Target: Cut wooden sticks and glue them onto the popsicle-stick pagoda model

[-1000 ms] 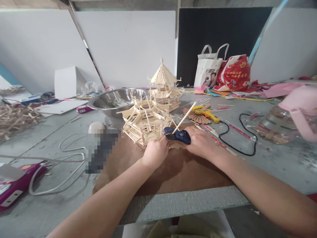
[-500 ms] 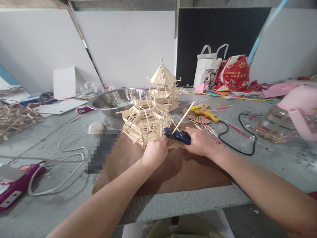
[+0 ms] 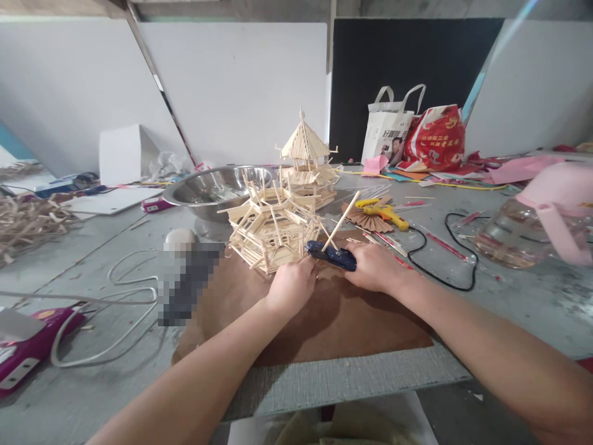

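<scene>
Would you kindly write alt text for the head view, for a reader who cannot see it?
The left hand touches a stick model; the right hand grips a blue tool with a stick slanting up from it. A bowl and a pagoda stand behind.

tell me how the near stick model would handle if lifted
The stick model is probably light, being thin open sticks. Likely fragile: many ends jut free near the blue tool. Its wide base on the brown sheet suggests sliding, not tipping.

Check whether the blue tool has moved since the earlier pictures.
No. The blue tool lies just right of the near stick model, held by the right hand, as before.
</scene>
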`<act>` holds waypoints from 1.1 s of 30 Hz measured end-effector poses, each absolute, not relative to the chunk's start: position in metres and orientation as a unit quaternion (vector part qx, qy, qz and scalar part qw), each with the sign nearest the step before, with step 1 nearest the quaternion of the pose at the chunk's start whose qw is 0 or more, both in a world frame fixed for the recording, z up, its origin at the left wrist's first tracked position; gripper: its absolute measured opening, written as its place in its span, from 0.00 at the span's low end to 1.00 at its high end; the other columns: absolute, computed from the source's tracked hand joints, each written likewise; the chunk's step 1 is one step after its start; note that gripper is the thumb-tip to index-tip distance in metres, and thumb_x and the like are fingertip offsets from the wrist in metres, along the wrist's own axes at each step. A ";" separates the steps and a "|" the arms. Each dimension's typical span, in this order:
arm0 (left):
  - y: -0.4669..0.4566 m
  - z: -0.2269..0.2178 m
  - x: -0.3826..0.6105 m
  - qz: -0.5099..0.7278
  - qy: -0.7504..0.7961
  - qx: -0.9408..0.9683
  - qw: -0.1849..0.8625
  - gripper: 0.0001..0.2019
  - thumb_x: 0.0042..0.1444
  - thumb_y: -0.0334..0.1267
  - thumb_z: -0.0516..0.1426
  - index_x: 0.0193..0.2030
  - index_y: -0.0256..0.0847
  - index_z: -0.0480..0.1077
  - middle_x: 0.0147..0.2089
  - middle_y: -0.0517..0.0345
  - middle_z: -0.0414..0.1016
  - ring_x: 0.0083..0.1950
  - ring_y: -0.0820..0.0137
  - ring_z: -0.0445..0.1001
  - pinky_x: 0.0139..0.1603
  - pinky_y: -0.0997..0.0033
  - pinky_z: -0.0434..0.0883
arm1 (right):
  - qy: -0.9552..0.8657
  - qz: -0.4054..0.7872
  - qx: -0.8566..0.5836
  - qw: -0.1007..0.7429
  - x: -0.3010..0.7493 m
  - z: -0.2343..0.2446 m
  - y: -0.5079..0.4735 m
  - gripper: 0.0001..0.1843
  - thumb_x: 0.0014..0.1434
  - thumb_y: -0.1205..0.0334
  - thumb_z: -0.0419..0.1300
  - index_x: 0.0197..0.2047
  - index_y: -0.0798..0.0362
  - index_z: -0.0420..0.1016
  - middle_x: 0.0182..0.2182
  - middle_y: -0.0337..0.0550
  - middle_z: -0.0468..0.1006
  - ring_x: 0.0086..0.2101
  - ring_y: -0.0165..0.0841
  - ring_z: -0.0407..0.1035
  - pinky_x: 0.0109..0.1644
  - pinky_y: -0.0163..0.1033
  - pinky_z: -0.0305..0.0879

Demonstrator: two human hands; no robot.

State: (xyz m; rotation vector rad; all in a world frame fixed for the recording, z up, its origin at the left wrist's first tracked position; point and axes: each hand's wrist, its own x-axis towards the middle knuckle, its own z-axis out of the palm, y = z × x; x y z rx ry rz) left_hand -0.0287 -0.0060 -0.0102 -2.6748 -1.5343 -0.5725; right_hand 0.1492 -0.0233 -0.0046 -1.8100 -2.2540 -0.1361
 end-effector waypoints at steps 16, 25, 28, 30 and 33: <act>-0.005 -0.009 -0.028 -0.176 -0.491 -0.853 0.011 0.11 0.52 0.32 0.47 0.37 0.38 0.69 0.30 0.53 0.75 0.31 0.68 0.72 0.32 0.73 0.65 | -0.770 -0.039 -0.627 0.114 0.149 -0.005 -0.022 0.14 0.48 0.57 0.51 0.38 0.53 0.66 0.32 0.46 0.75 0.34 0.37 0.69 0.34 0.36 0.57; -0.006 -0.009 -0.028 -0.187 -0.482 -0.856 -0.024 0.12 0.54 0.35 0.46 0.37 0.38 0.69 0.28 0.54 0.74 0.29 0.69 0.72 0.29 0.74 0.63 | -0.799 -0.014 -0.577 0.169 0.156 -0.008 -0.017 0.23 0.48 0.58 0.53 0.48 0.54 0.61 0.42 0.47 0.70 0.41 0.37 0.65 0.40 0.37 0.57; -0.006 -0.008 -0.028 -0.197 -0.485 -0.851 -0.034 0.11 0.54 0.35 0.47 0.35 0.39 0.69 0.27 0.55 0.73 0.28 0.70 0.71 0.28 0.75 0.62 | -0.800 -0.009 -0.574 0.174 0.157 -0.009 -0.016 0.22 0.48 0.57 0.54 0.47 0.54 0.62 0.41 0.47 0.70 0.40 0.37 0.65 0.40 0.37 0.57; -0.005 -0.008 -0.029 -0.207 -0.491 -0.845 -0.048 0.10 0.53 0.35 0.47 0.33 0.39 0.69 0.25 0.56 0.72 0.27 0.71 0.70 0.27 0.76 0.61 | -0.796 -0.006 -0.580 0.172 0.157 -0.008 -0.016 0.22 0.48 0.56 0.54 0.46 0.53 0.63 0.40 0.46 0.71 0.38 0.37 0.66 0.38 0.36 0.57; -0.004 -0.008 -0.029 -0.237 -0.496 -0.831 -0.079 0.09 0.52 0.36 0.48 0.33 0.40 0.68 0.24 0.59 0.71 0.26 0.72 0.69 0.27 0.76 0.61 | -0.784 -0.004 -0.598 0.168 0.156 -0.007 -0.016 0.19 0.48 0.56 0.53 0.44 0.52 0.65 0.38 0.45 0.72 0.37 0.36 0.67 0.37 0.36 0.57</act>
